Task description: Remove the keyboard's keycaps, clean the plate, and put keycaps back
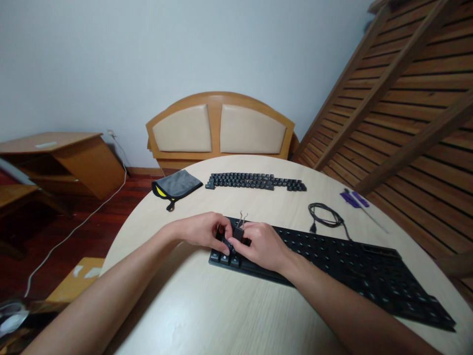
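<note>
- Over the left end of the keyboard (332, 266), a black wire-pronged tool (238, 233) is pinched by the right hand (263, 246).
- The left hand (205, 230) is curled beside it; its grip cannot be told.
- The keyboard is laid lengthwise rightward on the table (192, 301); keycaps (240, 182) are aligned beyond.
- The room is bounded by a wall (111, 64).
</note>
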Available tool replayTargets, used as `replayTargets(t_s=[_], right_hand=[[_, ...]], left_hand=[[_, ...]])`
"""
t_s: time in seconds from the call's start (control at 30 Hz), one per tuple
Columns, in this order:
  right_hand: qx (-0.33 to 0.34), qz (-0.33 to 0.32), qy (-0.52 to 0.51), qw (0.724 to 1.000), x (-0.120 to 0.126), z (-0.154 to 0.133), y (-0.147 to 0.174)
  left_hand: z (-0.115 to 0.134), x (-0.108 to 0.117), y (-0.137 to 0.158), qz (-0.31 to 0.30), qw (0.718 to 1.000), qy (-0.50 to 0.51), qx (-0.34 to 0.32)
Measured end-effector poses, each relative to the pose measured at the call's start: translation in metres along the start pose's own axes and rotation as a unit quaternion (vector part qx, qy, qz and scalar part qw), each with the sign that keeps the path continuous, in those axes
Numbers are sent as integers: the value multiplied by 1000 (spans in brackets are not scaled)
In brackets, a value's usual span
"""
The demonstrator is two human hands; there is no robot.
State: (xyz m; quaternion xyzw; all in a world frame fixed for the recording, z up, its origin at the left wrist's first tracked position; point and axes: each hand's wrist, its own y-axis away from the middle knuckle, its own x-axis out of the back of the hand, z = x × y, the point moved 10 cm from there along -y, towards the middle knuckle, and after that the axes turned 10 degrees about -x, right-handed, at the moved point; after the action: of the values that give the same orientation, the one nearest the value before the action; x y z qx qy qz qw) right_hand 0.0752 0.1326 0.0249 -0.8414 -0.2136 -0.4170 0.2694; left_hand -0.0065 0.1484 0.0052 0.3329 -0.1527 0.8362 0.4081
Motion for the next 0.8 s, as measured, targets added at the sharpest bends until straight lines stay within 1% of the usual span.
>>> replayTargets(t_s=[0.17,0.33,0.47,0.5,0.57,0.67,0.73,0.8], right_hand=[[-30,-18,-30,999,-2,6,0],[-32,-19,-85,996,0,5,1],[-69,-22,-86,994,0,10,0],[-79,-29,-100,991,-1,13,-1],[-103,-56,-173,978,-6,19,-3],[-135,-93,-299,940,-16,27,-5],[-144,-93,-328,929,-18,32,-6],[-151,-72,-330,929,-17,36,-7]], left_hand=[[2,-1,-2,3,999,-36,3],[6,-1,-3,5,996,-83,-18],[6,-1,-4,7,996,-90,-19],[7,0,-4,8,995,-93,-19],[7,-1,-4,5,995,-96,-17],[9,-1,-5,6,995,-102,-18],[10,0,-5,12,995,-98,-22],[10,0,-5,20,996,-85,-25]])
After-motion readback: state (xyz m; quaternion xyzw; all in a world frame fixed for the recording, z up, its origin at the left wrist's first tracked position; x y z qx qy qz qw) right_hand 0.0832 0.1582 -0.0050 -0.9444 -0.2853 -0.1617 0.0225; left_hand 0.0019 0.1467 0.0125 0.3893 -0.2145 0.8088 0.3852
